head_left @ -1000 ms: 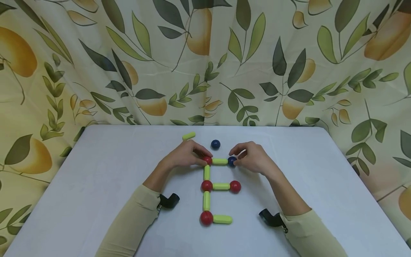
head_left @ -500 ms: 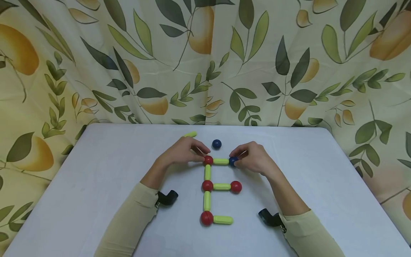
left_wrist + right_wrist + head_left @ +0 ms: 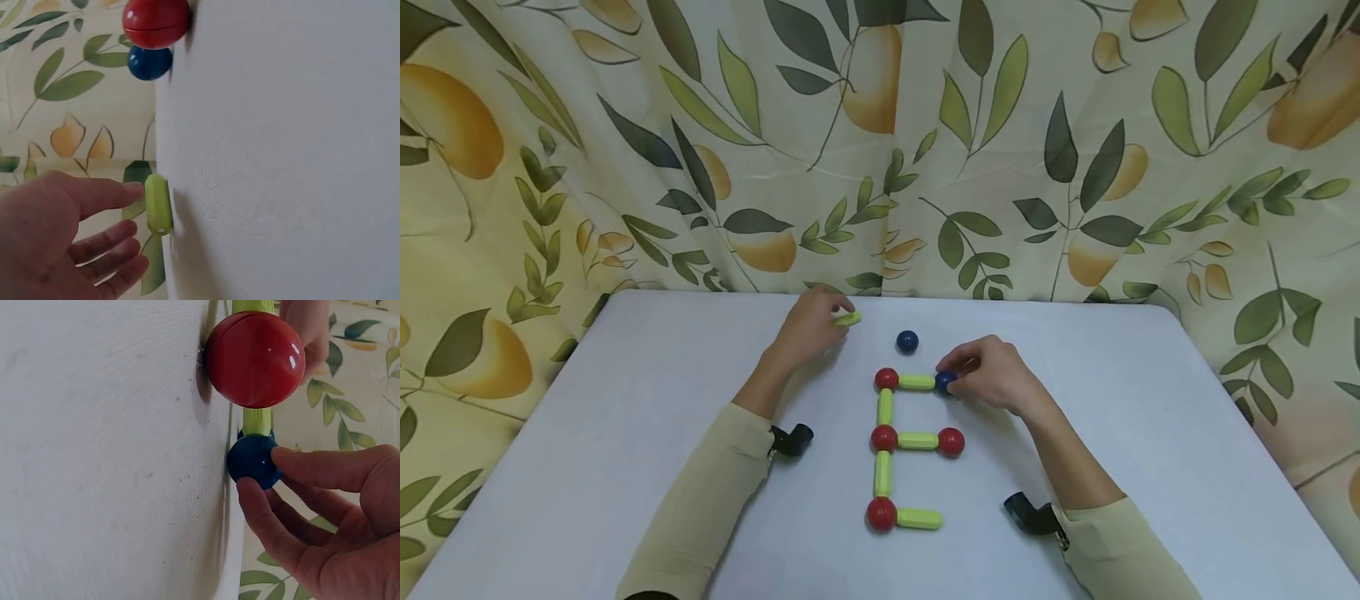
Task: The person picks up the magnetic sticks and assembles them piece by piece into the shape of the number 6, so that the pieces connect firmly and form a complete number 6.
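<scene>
My left hand [image 3: 811, 327] reaches to a loose green rod [image 3: 848, 318] near the table's back edge. In the left wrist view its thumb tip is right at the rod, the other visible fingers spread apart from it. My right hand [image 3: 996, 372] pinches a blue ball [image 3: 253, 461] between thumb and fingers. This ball ends a green rod [image 3: 917, 382] running from the top red ball [image 3: 887, 379]. Below, green rods link the middle red ball [image 3: 883, 438] and bottom red ball [image 3: 882, 514] in a column. Another red ball [image 3: 951, 442] ends the middle side rod.
A second blue ball [image 3: 907, 342] lies behind the figure. The bottom side rod [image 3: 919, 518] has a free right end. A white-covered table [image 3: 595, 450] extends around everything, and a leaf-patterned curtain [image 3: 820, 192] hangs behind its far edge.
My left hand has left the top red ball and moved back and left to the loose green rod. The right hand stays at its blue ball.
</scene>
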Motion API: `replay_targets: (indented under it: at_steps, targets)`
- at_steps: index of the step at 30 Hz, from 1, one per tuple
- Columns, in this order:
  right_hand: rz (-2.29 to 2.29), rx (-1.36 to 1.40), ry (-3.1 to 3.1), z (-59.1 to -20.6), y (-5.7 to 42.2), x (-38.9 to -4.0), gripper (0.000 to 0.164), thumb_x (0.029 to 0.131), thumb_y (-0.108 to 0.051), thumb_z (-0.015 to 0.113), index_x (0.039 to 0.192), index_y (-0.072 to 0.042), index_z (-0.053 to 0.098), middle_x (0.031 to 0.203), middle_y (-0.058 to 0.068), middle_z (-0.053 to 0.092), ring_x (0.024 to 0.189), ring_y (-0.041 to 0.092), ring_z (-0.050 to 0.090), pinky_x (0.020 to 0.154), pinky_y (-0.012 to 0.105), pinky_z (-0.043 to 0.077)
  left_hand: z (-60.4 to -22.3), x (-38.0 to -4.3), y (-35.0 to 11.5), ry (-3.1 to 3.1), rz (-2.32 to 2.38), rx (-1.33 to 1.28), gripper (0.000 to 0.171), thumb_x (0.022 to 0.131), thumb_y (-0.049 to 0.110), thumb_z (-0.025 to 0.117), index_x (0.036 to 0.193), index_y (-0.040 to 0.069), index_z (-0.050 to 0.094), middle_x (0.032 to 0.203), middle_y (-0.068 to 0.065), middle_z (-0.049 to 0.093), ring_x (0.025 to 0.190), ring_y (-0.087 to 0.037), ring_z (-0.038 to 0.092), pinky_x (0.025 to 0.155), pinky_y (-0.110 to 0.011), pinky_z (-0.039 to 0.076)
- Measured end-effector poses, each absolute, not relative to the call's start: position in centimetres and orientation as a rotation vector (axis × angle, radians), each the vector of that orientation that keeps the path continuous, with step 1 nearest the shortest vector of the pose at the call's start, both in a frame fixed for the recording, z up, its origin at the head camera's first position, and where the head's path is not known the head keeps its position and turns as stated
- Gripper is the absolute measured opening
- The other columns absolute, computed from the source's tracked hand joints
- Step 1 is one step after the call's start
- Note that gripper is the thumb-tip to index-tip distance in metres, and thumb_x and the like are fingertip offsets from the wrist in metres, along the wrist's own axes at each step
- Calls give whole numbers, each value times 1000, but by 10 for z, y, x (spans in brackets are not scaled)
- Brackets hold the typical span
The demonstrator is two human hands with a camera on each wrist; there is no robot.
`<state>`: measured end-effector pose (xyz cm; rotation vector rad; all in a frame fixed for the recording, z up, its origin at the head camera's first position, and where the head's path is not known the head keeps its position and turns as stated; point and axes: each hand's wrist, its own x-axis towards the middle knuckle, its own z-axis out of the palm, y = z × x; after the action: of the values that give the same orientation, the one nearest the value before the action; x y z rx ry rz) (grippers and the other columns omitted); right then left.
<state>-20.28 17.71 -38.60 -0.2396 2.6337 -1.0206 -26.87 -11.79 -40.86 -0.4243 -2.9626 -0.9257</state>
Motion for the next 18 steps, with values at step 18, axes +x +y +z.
replay_targets:
  at_steps: [18]
  targets:
    - [-1016, -229, 2632, -387, 179, -204, 22, 87, -8, 78, 108, -11, 81, 97, 8, 74, 89, 24, 62, 74, 30, 51, -407, -281, -104, -3089, -708, -449, 26, 87, -7, 66, 108, 5, 74, 99, -12, 71, 92, -26, 64, 81, -38, 56]
